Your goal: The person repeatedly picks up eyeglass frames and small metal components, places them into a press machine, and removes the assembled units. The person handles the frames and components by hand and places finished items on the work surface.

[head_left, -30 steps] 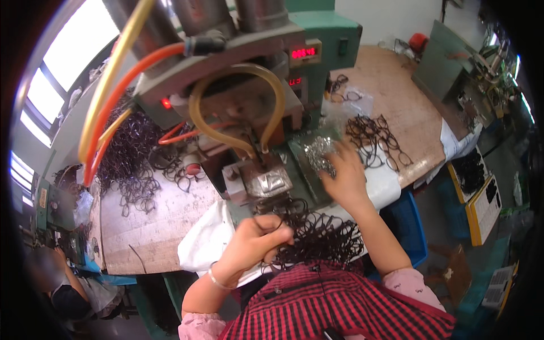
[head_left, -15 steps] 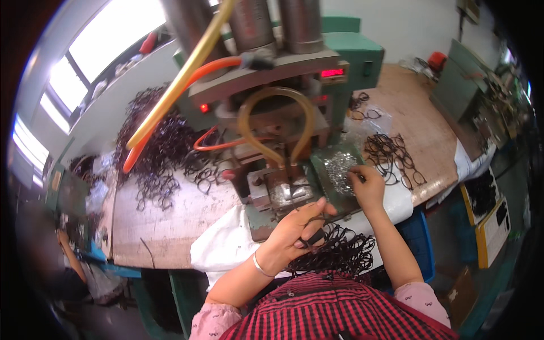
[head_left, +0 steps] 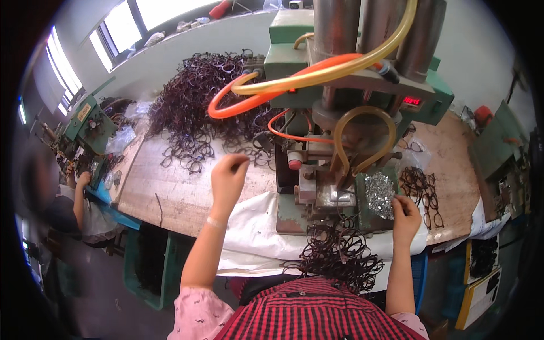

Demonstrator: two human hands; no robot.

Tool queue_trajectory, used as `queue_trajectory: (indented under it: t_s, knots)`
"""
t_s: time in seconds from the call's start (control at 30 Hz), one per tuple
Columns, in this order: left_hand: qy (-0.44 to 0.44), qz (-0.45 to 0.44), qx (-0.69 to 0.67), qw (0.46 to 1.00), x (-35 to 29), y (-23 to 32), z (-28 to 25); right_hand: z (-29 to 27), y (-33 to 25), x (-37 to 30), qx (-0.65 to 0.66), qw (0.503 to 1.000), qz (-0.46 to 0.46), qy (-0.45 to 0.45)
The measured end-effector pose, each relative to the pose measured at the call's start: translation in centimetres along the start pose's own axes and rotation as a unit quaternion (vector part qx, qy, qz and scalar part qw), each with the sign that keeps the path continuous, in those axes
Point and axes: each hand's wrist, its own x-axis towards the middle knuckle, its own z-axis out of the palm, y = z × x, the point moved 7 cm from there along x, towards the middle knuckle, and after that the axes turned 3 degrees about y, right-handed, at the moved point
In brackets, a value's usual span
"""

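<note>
My left hand (head_left: 229, 180) is raised over the table, left of the press machine (head_left: 340, 136) and near a large heap of dark eyeglass frames (head_left: 198, 90). Its fingers are curled together, and I cannot make out anything in them. At the right edge of a green tray (head_left: 371, 222) of small shiny metal parts (head_left: 379, 195), my right hand (head_left: 407, 220) has its fingertips pinched. Whatever they hold is too small to tell. Between my arms, more dark eyeglass frames (head_left: 340, 252) are piled at the table's front edge, below the press's metal block (head_left: 337, 196).
Orange and yellow hoses (head_left: 266, 93) loop across the front of the press. Some frames (head_left: 419, 187) lie right of the tray. A white cloth (head_left: 249, 238) covers the front edge. Another person (head_left: 62, 198) works at a green machine (head_left: 88, 124) on the left.
My left hand has left the front of the press, where it held a dark item, and moved left over the table. My right hand stays by the metal parts. The view has shifted left.
</note>
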Motion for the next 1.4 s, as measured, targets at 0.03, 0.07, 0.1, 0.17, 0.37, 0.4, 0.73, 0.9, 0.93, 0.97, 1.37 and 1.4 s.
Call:
queue_trajectory:
  t_s: [0.03,0.07,0.1,0.17,0.37,0.4,0.73,0.9,0.93,0.97,1.37,1.4]
  knots:
    - [-0.011,0.060,0.073,0.995,1.5,-1.8,1.7,1.1,-1.2,0.3,-0.019,0.999,-0.015,-0.024]
    - [-0.048,0.060,0.149,0.986,3.0,-4.4,4.0,1.9,-1.1,0.7,-0.018,0.999,-0.020,-0.042]
    - [-0.087,0.062,0.222,0.969,4.0,-6.9,6.8,2.5,-1.0,1.0,-0.004,0.999,-0.028,-0.044]
    - [-0.087,0.046,0.305,0.947,4.3,-11.6,7.9,4.1,-1.8,0.9,-0.004,0.998,-0.028,-0.058]
    - [-0.002,0.008,0.119,0.993,2.0,-13.4,4.6,-2.8,2.3,-2.1,-0.048,0.999,0.001,0.005]
    - [-0.013,-0.074,0.040,0.996,2.3,-14.0,3.5,-3.7,1.5,-2.4,-0.029,0.999,0.013,0.014]
    - [-0.029,-0.053,-0.032,0.998,1.0,-10.6,4.3,8.8,-11.8,-1.2,0.136,0.967,-0.055,-0.209]
    - [0.196,-0.061,-0.347,0.915,-2.8,4.3,0.7,9.4,-10.5,-2.1,0.191,0.965,-0.020,-0.177]
    - [0.127,0.041,-0.387,0.912,-2.7,9.0,-0.4,9.3,-10.7,-2.0,0.183,0.965,-0.013,-0.185]
    - [0.104,0.159,-0.407,0.894,-3.3,13.4,-1.4,9.7,-10.8,-2.0,0.215,0.957,0.005,-0.195]
    - [-0.345,0.026,-0.443,0.827,-4.0,16.6,3.6,8.4,-14.2,-4.3,0.232,0.935,0.005,-0.268]
    - [-0.522,0.001,-0.333,0.785,-6.0,15.9,3.8,7.8,-14.8,-3.8,0.167,0.945,-0.057,-0.276]
